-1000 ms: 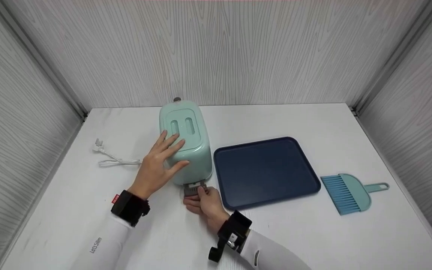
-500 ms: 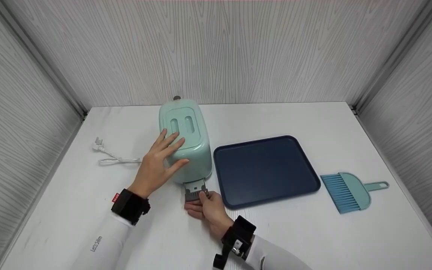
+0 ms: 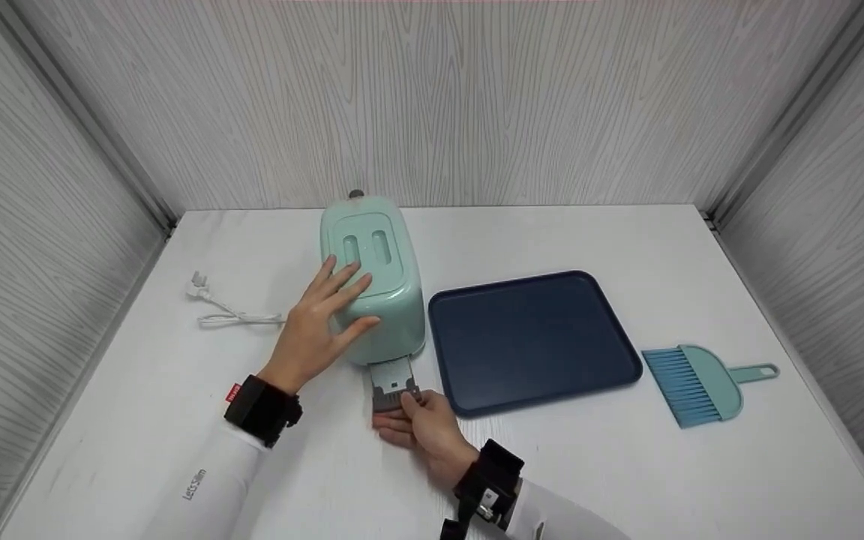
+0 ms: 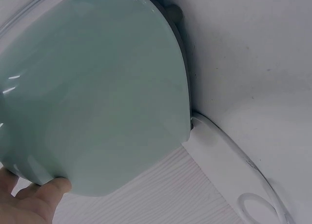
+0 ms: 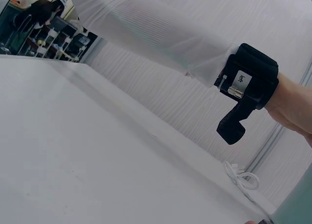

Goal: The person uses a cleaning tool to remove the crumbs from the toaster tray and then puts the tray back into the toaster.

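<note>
I see the right hand (image 3: 432, 429) pinching the dark lip (image 3: 386, 401) of the slide-out tray (image 3: 391, 373), partway out of the toaster (image 3: 394, 322) at its near end; the left hand (image 3: 314, 334) rests spread on top. Probably light, stiff: hold that lip.

Crumb tray (image 3: 393, 375) farther out of toaster (image 3: 396, 300); right hand (image 3: 432, 433) drawn back.

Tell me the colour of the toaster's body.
Pale mint green; the toaster shows best in the head view.
</note>
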### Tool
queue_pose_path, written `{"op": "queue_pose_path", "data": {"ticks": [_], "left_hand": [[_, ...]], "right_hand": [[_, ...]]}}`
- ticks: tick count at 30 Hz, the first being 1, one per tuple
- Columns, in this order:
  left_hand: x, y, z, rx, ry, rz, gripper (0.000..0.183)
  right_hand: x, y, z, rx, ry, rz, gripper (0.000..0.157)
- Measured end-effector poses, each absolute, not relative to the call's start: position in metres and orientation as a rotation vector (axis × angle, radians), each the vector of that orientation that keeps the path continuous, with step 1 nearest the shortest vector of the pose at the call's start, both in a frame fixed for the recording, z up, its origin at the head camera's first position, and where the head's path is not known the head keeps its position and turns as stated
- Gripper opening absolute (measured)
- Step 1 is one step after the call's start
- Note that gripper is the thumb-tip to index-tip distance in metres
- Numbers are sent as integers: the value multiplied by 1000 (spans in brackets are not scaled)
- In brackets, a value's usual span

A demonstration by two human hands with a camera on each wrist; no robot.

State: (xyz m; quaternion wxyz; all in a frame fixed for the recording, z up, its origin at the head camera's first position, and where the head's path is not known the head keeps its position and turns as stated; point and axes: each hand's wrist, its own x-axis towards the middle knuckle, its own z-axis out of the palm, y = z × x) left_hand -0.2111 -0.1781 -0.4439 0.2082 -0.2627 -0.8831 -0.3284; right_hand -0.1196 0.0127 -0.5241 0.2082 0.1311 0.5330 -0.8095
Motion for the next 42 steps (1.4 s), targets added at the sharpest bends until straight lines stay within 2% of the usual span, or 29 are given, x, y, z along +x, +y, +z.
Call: {"op": "queue_pose_path", "data": {"ticks": [5, 24, 42], "left_hand": [[-211, -178, -444, -732, -2454, -906, 62], [-210, -176, -443, -731, -2453, -918, 62], [-211, -178, -446, -744, -2435, -912, 61]], "right_hand": [[-114, 14, -524, 335, 1477, -2247, 35], [-91, 22, -525, 337, 1418, -2235, 26], [-79, 28, -525, 304, 1376, -2209, 26]]}}
